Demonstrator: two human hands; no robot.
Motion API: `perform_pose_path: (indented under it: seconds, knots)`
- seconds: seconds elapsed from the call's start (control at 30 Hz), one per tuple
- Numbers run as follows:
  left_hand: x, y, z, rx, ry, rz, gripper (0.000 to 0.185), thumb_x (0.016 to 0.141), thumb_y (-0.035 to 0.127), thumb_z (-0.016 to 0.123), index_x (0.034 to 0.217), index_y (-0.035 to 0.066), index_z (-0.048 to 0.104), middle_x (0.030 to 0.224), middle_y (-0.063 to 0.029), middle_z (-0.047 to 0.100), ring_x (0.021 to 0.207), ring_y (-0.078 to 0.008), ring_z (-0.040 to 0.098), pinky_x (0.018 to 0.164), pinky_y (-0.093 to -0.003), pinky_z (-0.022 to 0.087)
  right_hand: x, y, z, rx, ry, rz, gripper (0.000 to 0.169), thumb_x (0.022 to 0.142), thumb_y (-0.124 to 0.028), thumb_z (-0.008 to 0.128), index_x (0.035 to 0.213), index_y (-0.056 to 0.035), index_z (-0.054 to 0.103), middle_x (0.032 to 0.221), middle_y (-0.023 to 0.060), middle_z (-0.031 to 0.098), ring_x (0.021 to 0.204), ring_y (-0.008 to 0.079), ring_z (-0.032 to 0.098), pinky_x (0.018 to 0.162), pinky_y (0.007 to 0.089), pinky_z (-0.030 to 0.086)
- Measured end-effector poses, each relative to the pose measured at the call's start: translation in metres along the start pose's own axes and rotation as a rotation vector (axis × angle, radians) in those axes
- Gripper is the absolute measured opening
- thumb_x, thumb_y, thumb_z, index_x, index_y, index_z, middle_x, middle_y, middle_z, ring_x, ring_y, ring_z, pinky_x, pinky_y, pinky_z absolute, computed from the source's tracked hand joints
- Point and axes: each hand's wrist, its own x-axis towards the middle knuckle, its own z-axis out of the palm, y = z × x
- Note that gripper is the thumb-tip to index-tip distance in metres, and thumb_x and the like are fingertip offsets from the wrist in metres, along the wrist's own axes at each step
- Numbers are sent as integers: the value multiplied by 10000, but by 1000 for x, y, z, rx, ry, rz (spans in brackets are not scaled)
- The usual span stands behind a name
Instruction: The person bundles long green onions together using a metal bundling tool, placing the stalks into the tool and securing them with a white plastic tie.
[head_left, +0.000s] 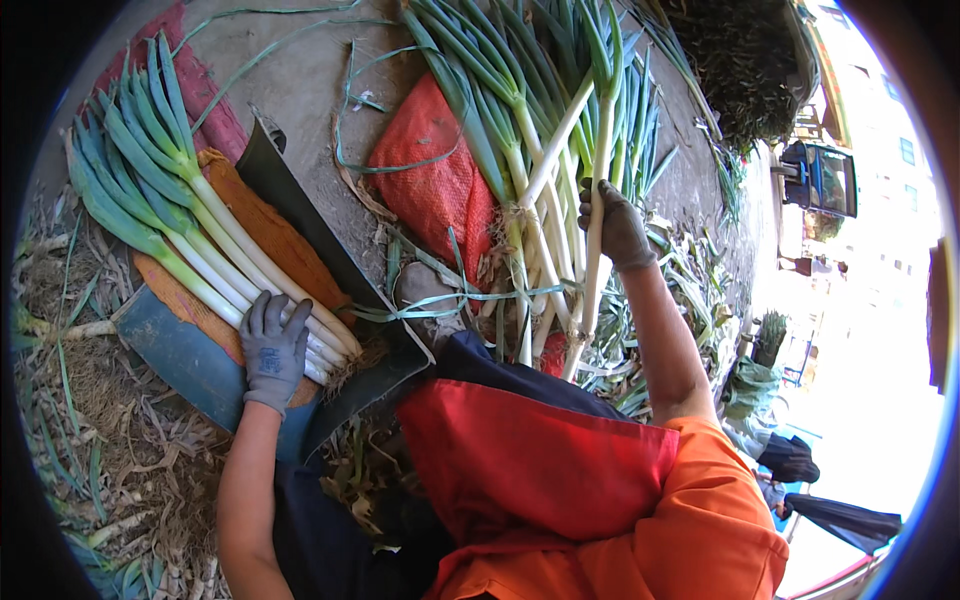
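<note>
My left hand, in a grey work glove, lies over several long white stalks of a Welsh onion bundle, its fingers curled across them near the root end. The bundle rests in a dark, curved plastic cradle lined with orange mesh cloth. Its green leaves point to the upper left. My right hand, also gloved, grips the white shaft of one Welsh onion, holding it above a loose pile of Welsh onions. The roots of that onion point down toward my lap.
A red woven sack lies beside the pile. Green plastic strapping crosses between cradle and pile. Dry leaf and root scraps cover the ground at left. A blue vehicle and people stand in the right background. A red apron covers my lap.
</note>
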Motion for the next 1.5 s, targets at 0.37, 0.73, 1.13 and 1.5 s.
perform_pose_path:
  seconds: [0.37, 0.73, 1.13, 1.5]
  knots:
    - [0, 5, -6, -32, -14, 0, 440, 854, 177, 650, 1294, 182, 625, 1269, -111, 518, 1295, -347, 424, 1066, -496, 353, 35, -95, 34, -810, -102, -515, 259, 1016, -173, 508, 979, 29, 666, 815, 69, 633, 692, 143, 619, 653, 270, 521]
    - [0, -2, -7, -73, 55, -40, 426, 796, 180, 663, 1219, 232, 669, 1207, -87, 553, 1242, -346, 470, 1032, -509, 394, 71, -170, 221, -358, -491, -528, 275, 1023, -229, 538, 1136, 10, 614, 966, 98, 678, 830, 194, 630, 794, 326, 517]
    - [-11, -6, -4, -67, 3, -79, 392, 834, 228, 656, 1224, 266, 651, 1233, -56, 572, 1285, -308, 477, 1053, -469, 388, -28, 1, 442, -494, -664, -482, 260, 1016, -236, 524, 1109, -20, 635, 832, 48, 651, 715, 146, 599, 671, 285, 506]
    - [-6, -5, -9, -36, -43, -76, 398, 852, 259, 606, 1248, 281, 639, 1259, -61, 559, 1299, -310, 459, 1080, -463, 337, -2, 220, 380, -1562, -493, -438, 317, 916, -290, 566, 1026, 5, 597, 962, 297, 681, 961, 474, 651, 861, 532, 503]
